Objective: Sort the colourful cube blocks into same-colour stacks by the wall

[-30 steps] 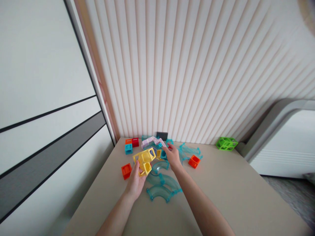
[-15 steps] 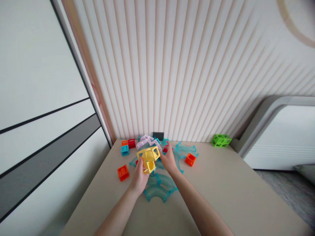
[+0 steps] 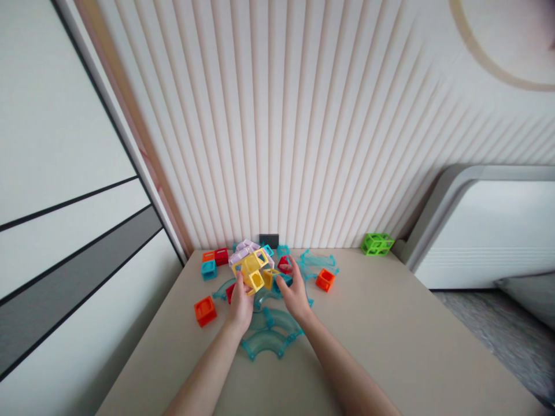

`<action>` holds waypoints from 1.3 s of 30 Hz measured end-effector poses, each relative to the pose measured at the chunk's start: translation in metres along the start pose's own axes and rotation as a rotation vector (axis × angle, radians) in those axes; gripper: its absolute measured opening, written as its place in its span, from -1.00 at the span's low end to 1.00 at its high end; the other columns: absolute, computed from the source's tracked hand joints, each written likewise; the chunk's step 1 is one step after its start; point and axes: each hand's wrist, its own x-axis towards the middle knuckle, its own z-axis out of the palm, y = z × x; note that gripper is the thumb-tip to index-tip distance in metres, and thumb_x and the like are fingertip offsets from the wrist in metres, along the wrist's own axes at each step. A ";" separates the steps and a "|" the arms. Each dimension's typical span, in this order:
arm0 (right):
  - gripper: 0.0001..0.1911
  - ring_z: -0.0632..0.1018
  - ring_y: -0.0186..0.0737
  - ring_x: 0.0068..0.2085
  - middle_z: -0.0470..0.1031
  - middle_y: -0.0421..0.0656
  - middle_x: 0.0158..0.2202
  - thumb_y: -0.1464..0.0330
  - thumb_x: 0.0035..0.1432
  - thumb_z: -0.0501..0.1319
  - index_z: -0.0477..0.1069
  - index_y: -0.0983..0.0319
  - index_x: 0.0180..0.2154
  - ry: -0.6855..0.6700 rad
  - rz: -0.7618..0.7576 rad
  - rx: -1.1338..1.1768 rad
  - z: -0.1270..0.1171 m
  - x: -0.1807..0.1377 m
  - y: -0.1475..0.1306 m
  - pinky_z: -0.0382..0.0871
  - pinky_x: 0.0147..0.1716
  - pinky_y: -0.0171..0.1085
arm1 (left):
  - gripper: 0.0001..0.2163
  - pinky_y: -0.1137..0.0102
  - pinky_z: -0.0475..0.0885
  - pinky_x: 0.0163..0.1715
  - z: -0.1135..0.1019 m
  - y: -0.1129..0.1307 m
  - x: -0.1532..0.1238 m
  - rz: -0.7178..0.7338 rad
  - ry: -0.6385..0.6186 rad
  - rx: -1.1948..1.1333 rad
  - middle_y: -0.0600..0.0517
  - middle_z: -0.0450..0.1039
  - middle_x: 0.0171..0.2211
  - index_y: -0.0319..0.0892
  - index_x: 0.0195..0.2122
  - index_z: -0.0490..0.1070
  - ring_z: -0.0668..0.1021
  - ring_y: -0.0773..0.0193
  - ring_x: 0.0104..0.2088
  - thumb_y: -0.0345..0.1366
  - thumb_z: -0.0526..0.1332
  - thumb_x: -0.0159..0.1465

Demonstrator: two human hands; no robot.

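My left hand (image 3: 240,300) grips the yellow cubes (image 3: 252,271) from below, above the counter (image 3: 390,335); they look light, stiff, hollow plastic, best pinched by the frame edges; my right hand (image 3: 295,294) hovers half-open just beside them.
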 end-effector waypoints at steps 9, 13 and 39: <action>-0.25 0.49 0.01 0.14 0.39 0.05 0.14 0.27 0.30 0.19 -0.07 0.16 0.41 -0.231 -0.450 -0.091 -0.027 -0.020 -0.018 0.40 0.15 0.01 | -0.56 0.08 0.44 0.12 -0.009 0.020 -0.021 -0.173 -0.218 -0.136 -0.08 0.62 0.01 -0.09 0.15 0.47 0.60 0.01 0.06 0.03 0.13 0.39; -0.17 0.50 0.02 0.13 0.40 0.08 0.14 0.36 0.27 0.18 -0.18 0.15 0.44 -0.348 -0.645 -0.234 -0.034 -0.022 -0.023 0.46 0.09 -0.02 | -0.62 0.11 0.43 0.14 -0.022 0.021 -0.025 -0.297 -0.300 -0.086 -0.08 0.63 -0.02 -0.14 0.07 0.52 0.58 -0.01 0.10 -0.04 0.22 0.34; -0.34 0.47 -0.01 0.19 0.38 0.04 0.19 0.34 0.33 0.18 0.09 0.11 0.40 -0.171 -0.323 -0.407 -0.024 -0.033 -0.009 0.46 0.14 -0.07 | -0.50 0.26 0.54 -0.11 -0.028 0.028 -0.028 0.058 -0.115 0.049 -0.03 0.65 -0.15 -0.10 -0.06 0.55 0.63 0.00 -0.06 -0.10 0.51 -0.03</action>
